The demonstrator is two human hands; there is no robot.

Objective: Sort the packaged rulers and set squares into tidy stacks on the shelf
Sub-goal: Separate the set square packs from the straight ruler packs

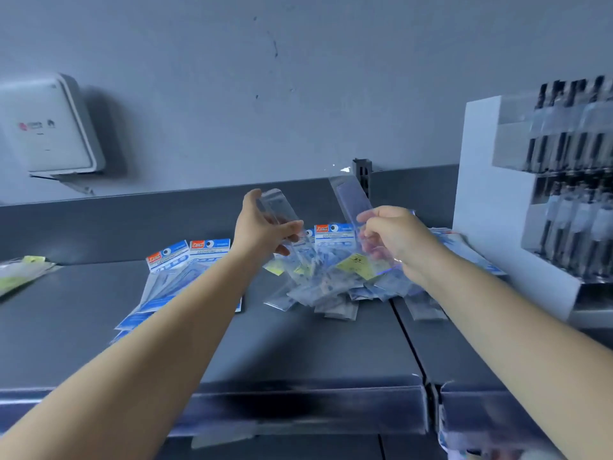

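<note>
Two shelf panels: the grey shelf (298, 343) carries everything; a seam runs front to back right of its middle, and its front lip is blurred.
Display rack: a white rack (491, 207) of dark pens stands at the shelf's right end, cut off by the frame edge.
Wall box: a white box (46, 127) is fixed to the wall above the shelf's back left; its markings are too small to read.
Loose heap: the pile of clear packets (331, 287) lies at the shelf's middle, just left of the seam, packets crossing at all angles; how many cannot be told.
Blue-header packs: the geometric sets (185, 270) lie fanned left of the heap, partly under the left forearm; another (335, 237) shows behind the heap.
Left edge: greenish packets (20, 273) are cut off at the shelf's left end.
Left hand (265, 227): thumb and fingers pinch a clear ruler packet (278, 210), raised above the heap, long axis tilted up and away to the left.
Right hand (398, 240): fingers curl round a second clear packet (351, 197), long axis rising toward the back wall.
Key relation: both held packets hang over the heap, near each other but apart, roughly parallel; the heap lies directly below and between the hands, about as near to one as the other.
Likely step: judging from this, the two look ready to be brought together into one stack.
Unclear: the packets are transparent and blurred, so what is inside, ruler or set square, is hard to tell.
</note>
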